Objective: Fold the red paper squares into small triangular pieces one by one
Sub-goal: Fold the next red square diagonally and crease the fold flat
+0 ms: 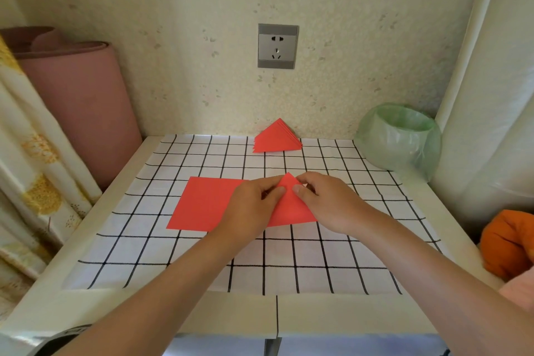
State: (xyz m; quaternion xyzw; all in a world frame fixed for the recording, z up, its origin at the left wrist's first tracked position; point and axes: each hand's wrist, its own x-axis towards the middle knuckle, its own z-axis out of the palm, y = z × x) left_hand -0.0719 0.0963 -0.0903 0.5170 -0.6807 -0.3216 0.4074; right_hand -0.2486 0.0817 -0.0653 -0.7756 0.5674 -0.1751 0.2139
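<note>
Far left there's a rolled-up pink foam mat (78, 101) leaning by the wall. On the black-and-white grid-covered tabletop (173, 269) the flat red paper squares (202, 205) sit left of centre, with the left hand (248, 208) lying partly over them. It's pinching the half-folded red paper triangle (291, 208), and the right hand (329, 202) pinches the other side, thumb on top. Behind, against the wall, is a pile of finished red paper triangles (277, 139). Further right are a green plastic-lined bin (398, 141) and an orange cloth bundle (508, 243).
</note>
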